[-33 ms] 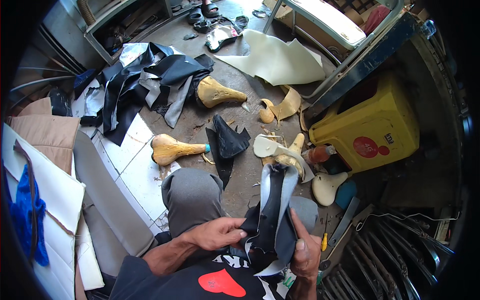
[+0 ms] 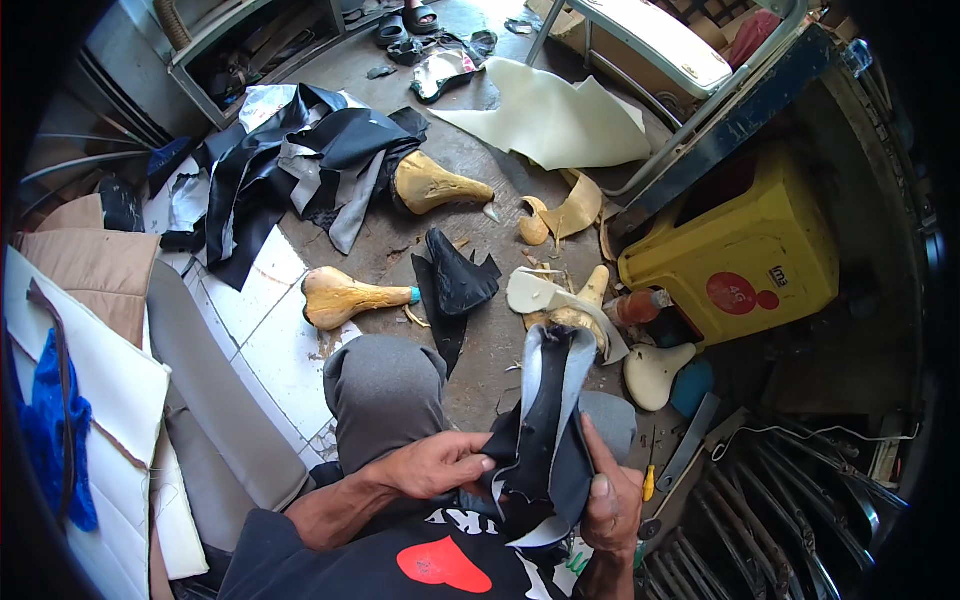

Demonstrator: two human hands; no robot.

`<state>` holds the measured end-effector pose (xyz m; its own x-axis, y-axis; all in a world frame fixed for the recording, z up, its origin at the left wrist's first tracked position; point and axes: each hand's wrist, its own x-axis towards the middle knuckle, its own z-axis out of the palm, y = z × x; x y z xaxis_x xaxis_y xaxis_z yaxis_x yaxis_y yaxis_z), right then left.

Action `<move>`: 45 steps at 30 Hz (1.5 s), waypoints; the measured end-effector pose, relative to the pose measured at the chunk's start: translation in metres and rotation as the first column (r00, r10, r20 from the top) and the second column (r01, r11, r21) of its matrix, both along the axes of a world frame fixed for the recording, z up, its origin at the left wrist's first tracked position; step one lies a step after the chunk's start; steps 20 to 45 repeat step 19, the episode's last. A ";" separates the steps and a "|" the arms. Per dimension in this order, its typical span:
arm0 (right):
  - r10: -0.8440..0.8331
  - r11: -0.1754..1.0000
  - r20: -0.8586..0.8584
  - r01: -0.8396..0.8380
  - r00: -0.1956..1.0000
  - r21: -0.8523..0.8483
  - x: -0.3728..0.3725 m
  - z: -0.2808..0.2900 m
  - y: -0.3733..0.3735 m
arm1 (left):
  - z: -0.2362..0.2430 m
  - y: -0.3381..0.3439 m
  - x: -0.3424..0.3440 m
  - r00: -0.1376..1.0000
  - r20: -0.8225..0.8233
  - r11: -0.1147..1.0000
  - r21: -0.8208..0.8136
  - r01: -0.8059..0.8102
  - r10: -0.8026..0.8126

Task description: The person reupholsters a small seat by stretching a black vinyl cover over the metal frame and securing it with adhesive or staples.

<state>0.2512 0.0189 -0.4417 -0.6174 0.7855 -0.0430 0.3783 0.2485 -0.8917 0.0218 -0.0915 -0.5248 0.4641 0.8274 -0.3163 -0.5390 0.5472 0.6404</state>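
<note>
Between my hands is a black saddle cover (image 2: 542, 445) with its pale grey inner side folded outward along both edges, its narrow end pointing away from me over my right knee. My left hand (image 2: 435, 467) pinches the left edge with thumb and fingers. On the other side my right hand (image 2: 610, 500) grips the right edge, thumb up and index finger laid along the material. Past my knees lie a yellowed foam bicycle saddle (image 2: 350, 298) and a black-covered saddle (image 2: 462, 275) on a black scrap.
Another foam saddle (image 2: 435, 185) lies beside a heap of black sheet material (image 2: 330, 140). A cream sheet (image 2: 550, 115) spreads farther back. To the right are a yellow plastic stool (image 2: 740, 255), a cream saddle (image 2: 655, 375), a yellow-handled screwdriver (image 2: 649, 482) and stacked metal frames (image 2: 760, 520).
</note>
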 end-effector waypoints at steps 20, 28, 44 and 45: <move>-0.313 0.815 0.204 0.152 0.928 0.559 -0.018 0.034 -0.045 | 0.007 0.005 0.023 0.680 -0.635 0.930 0.278 -0.242 0.366; -0.313 0.815 0.204 0.152 0.928 0.559 -0.018 0.034 -0.045 | 0.007 0.005 0.023 0.680 -0.635 0.930 0.278 -0.242 0.366; -0.313 0.815 0.204 0.152 0.928 0.559 -0.018 0.034 -0.045 | 0.007 0.005 0.023 0.680 -0.635 0.930 0.278 -0.242 0.366; -0.313 0.815 0.204 0.152 0.928 0.559 -0.018 0.034 -0.045 | 0.007 0.005 0.023 0.680 -0.635 0.930 0.278 -0.242 0.366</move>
